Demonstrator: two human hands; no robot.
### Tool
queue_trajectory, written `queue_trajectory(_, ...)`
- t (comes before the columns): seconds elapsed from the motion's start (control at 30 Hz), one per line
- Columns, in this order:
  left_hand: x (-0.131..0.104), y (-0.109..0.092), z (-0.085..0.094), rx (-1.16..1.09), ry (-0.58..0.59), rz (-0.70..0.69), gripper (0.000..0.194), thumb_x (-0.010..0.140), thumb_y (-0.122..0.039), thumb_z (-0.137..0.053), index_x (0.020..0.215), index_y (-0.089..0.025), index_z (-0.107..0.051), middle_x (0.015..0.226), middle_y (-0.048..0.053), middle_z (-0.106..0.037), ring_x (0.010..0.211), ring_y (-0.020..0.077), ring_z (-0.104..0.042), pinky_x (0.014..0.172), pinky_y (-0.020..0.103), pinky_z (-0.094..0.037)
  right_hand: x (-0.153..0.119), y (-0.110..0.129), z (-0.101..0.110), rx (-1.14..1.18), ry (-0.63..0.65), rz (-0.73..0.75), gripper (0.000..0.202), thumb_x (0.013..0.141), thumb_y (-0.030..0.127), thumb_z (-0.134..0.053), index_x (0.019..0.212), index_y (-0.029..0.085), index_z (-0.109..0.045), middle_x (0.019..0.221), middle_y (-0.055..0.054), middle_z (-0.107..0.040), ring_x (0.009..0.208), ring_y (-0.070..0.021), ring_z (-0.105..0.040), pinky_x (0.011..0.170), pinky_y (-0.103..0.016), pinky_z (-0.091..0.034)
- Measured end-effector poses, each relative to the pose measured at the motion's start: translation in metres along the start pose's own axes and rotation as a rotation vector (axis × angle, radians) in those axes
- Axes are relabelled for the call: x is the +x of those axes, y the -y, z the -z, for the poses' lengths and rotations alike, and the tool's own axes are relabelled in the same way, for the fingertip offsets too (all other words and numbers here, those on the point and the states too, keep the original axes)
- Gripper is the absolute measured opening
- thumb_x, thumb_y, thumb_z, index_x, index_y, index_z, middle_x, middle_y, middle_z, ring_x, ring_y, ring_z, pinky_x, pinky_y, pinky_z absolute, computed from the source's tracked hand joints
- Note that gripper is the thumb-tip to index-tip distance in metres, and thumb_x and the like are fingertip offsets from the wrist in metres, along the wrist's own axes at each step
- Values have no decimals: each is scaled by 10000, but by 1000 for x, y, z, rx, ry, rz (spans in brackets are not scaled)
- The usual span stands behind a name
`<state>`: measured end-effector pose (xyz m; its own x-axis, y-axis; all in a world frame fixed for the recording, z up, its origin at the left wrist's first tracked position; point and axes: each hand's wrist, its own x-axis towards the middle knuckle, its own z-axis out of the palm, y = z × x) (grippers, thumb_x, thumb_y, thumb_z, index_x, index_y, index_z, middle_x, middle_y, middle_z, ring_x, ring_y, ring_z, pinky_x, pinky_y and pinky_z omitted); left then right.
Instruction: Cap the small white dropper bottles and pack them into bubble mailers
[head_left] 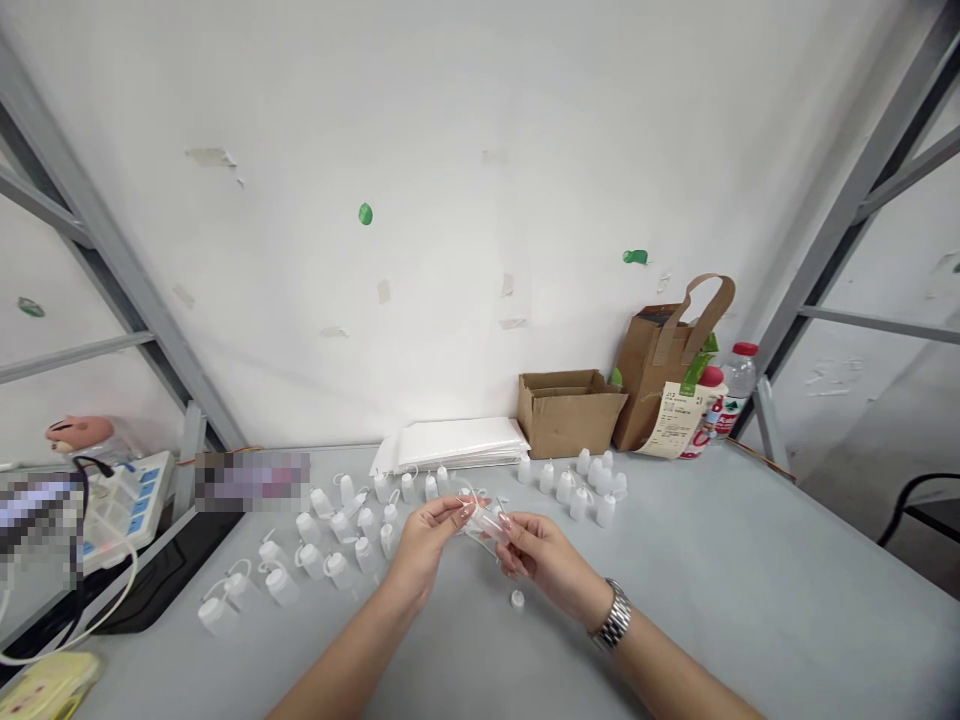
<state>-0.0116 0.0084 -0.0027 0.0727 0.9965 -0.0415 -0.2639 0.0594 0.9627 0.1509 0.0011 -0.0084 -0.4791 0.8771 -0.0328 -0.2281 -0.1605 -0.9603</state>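
Between my two hands is a small translucent plastic squeeze bottle (490, 522), tilted above the middle of the table. My left hand (426, 540) is closed, its thumb and fingers pinching the bottle's upper left end, where a thin white strip loops up. My right hand (551, 560) is closed around the lower right end of the bottle. The fingertips partly cover it, so I cannot make out how its neck and strip join. A loose white cap (517, 599) lies on the table just below my right hand.
Several similar bottles (337, 570) stand or lie to the left, and several more (565, 487) stand to the right. At the back are white envelopes (461, 440), a cardboard box (570, 420), a paper bag (637, 370) and a drink bottle (739, 385). A power strip (146, 505) sits left.
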Motion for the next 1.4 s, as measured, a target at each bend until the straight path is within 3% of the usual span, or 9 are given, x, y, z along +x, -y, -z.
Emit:
queue_trajectory(0.13,-1,1,-3,1,-48,-19,287,574,-375,-748,765,-164,-707,893,80,-721,915,230,-614,882,338,-409,1,0,-3,-43,-101,-67,536,711,676,-487,653,147,-548,428,40,-473,373,-71,-345,461,-243,-306)
queue_trajectory(0.23,-1,4,-3,-6,-99,-6,289,578,-380,-746,769,-166,-705,894,78,-722,945,237,-609,905,349,-397,2,-2,-5,-181,-257,36,533,624,651,-606,801,151,-556,551,17,-569,469,-113,-494,514,-254,-374)
queue_trajectory(0.33,0,6,-1,-33,-101,4,293,578,-373,-748,778,-164,-701,903,80,-720,966,244,-604,913,361,-394,2,-4,-5,-237,-305,113,534,578,578,-699,874,166,-532,613,24,-585,545,-133,-552,574,-268,-423)
queue_trajectory(0.6,0,6,-2,-30,-46,-27,294,589,-359,-747,797,-158,-701,905,92,-718,926,240,-622,896,359,-411,3,-9,0,-203,-136,-12,556,723,713,-419,669,165,-495,449,31,-509,362,-89,-436,405,-227,-331)
queue_trajectory(0.77,-3,-1,-5,26,-120,-52,255,575,-359,-748,742,-172,-702,1077,97,-667,1084,272,-550,949,374,-378,3,-9,-3,-249,-255,110,487,671,603,-613,875,167,-536,629,15,-580,504,-121,-532,531,-262,-427)
queue_trajectory(0.87,-2,-3,-3,30,-105,-49,249,562,-355,-754,722,-172,-699,1002,96,-696,1053,268,-569,938,374,-384,2,-8,-4,-252,-266,119,474,605,569,-691,818,174,-539,634,15,-574,522,-125,-530,545,-267,-431)
queue_trajectory(1.1,1,-4,4,16,-16,-53,243,609,-322,-735,780,-158,-680,887,90,-719,893,230,-633,841,338,-441,-1,-6,-6,-113,-28,-56,558,726,696,-448,671,148,-539,502,15,-519,396,-91,-444,432,-236,-350)
queue_trajectory(1.27,2,-4,2,-9,-57,-67,251,600,-287,-742,802,-158,-668,887,89,-715,871,213,-635,810,311,-450,0,-7,-11,-221,-239,101,491,608,592,-674,811,164,-544,631,7,-583,543,-124,-537,515,-240,-391)
queue_trajectory(1.4,1,-2,1,-22,-56,-78,244,583,-286,-748,774,-157,-668,835,81,-712,844,212,-632,768,300,-457,0,-7,-11,-147,-185,48,462,610,593,-671,706,163,-534,573,14,-570,478,-107,-506,483,-237,-377)
